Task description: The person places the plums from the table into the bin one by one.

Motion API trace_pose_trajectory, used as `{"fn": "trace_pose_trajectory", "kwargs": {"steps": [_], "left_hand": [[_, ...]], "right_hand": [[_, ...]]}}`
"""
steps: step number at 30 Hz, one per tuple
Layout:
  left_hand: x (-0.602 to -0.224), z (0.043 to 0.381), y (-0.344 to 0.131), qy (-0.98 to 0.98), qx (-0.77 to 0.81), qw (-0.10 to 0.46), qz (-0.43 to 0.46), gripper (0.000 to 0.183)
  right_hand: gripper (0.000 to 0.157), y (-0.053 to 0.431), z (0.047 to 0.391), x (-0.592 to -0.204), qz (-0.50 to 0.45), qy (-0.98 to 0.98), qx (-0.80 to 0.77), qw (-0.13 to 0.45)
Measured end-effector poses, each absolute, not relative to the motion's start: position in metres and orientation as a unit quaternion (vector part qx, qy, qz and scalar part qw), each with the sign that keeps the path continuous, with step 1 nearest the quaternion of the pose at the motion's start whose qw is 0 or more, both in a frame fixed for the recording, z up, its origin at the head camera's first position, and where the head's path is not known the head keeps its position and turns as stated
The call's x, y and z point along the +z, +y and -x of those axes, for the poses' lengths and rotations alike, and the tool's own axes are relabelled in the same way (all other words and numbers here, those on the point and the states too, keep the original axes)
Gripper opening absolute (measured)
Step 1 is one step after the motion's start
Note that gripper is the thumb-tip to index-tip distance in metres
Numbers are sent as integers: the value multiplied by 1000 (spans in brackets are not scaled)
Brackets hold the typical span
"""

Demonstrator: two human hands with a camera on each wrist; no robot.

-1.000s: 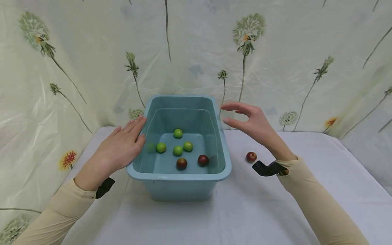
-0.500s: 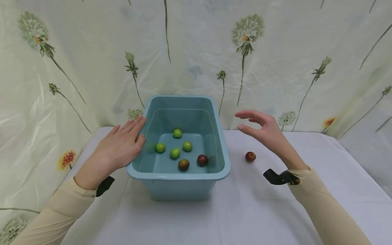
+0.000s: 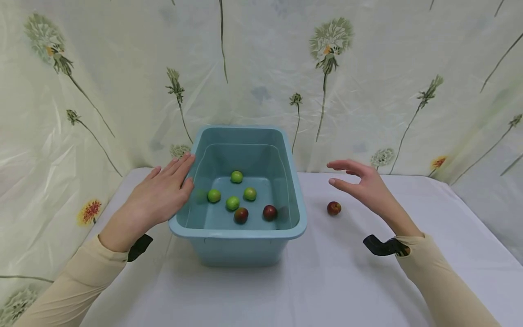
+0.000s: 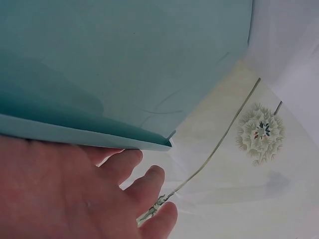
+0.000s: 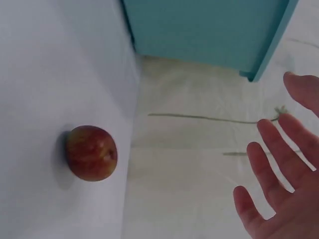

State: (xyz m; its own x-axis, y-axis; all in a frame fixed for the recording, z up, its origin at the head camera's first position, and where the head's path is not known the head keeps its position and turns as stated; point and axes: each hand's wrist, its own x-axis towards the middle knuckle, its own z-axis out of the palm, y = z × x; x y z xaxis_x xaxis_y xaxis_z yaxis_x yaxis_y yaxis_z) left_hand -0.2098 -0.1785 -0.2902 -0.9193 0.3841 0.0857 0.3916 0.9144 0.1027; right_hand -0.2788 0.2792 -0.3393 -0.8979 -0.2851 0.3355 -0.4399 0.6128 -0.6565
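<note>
A light-blue plastic bin (image 3: 245,235) stands on the table. In it lie several small round green fruits (image 3: 250,194) and two dark red fruits, one near the front middle (image 3: 241,215) and one further right (image 3: 269,212). My left hand (image 3: 157,200) rests with straight fingers on the bin's left rim; the left wrist view shows its palm against the rim's underside. My right hand (image 3: 363,181) hovers to the right of the bin, thumb and fingers apart, holding nothing. Below it on the table sits a single red plum-like fruit (image 5: 92,153), also visible in the head view (image 3: 333,208), not touched.
White cloth covers the table (image 3: 327,281). A pale curtain with dandelion prints (image 3: 261,63) hangs behind the table and along its sides. Black wrist-camera mounts show at the left wrist (image 3: 140,248) and right wrist (image 3: 382,245).
My right hand has moved right and slightly nearer, away from the bin's right rim. Inside the bin, the front red fruit and one green fruit have rolled a little. The left hand stays put.
</note>
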Motion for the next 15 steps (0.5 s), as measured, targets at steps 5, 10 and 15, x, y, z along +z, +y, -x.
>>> {"fn": "trace_pose_trajectory", "kwargs": {"steps": [5, 10, 15], "left_hand": [[-291, 209, -179, -974, -32, 47, 219, 54], [-292, 209, -181, -970, -14, 61, 234, 51], [-294, 209, -181, -967, -3, 70, 244, 50]], "right_hand": [[44, 290, 276, -354, -185, -901, 382, 84], [45, 297, 275, -366, -178, -906, 377, 80], [44, 305, 272, -377, -173, -910, 371, 73]]}}
